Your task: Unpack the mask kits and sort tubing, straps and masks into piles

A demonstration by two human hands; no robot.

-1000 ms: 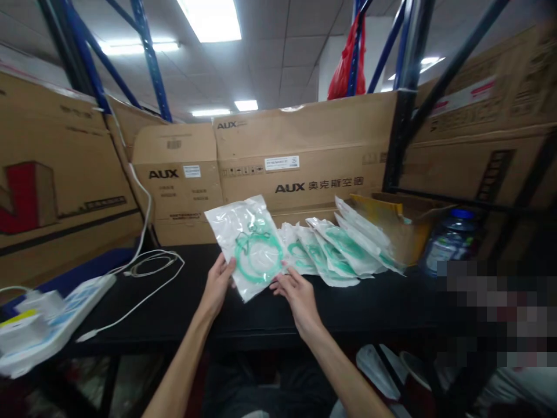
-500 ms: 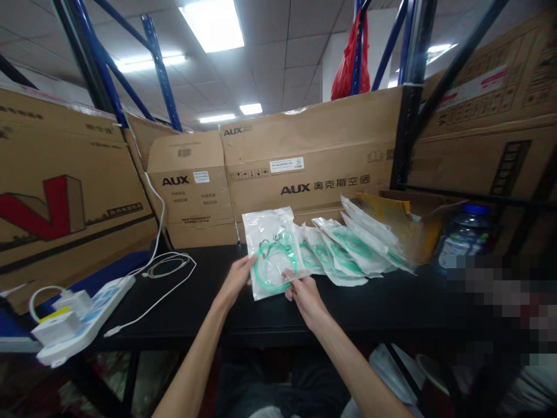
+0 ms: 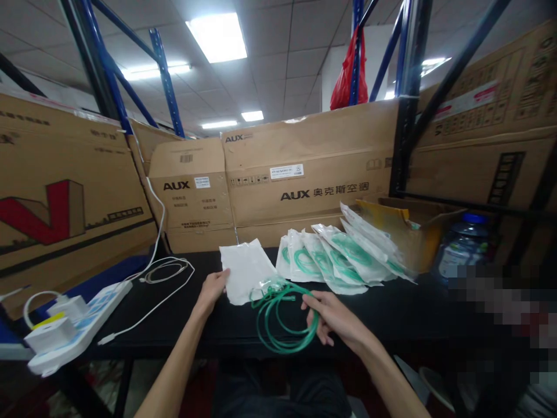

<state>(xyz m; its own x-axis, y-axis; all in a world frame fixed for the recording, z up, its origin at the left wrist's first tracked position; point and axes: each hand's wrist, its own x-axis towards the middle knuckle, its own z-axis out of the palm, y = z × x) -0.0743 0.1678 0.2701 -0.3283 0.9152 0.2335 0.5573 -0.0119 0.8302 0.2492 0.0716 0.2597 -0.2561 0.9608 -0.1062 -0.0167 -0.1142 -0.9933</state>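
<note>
Here, our right fingers [image 3: 322, 299] clamp the coiled green plastic tubing [image 3: 285, 349]; our left fingers [image 3: 221, 278] pinch the rectangular white plastic pouch [image 3: 249, 270].

Left forearm [image 3: 179, 355] and right forearm [image 3: 385, 363] extend forward, converging. Left grip [image 3: 214, 288]: pinched, thumb uppermost. Right grip [image 3: 333, 313]: pinched, lower fingers [image 3: 324, 334] loosely curled.

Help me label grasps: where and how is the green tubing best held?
Probably at the right side of the green tubing, pinched from the right: its loops bulge clear of the white pouch there, where the right hand holds them, whereas its far left end overlaps the pouch.
</note>
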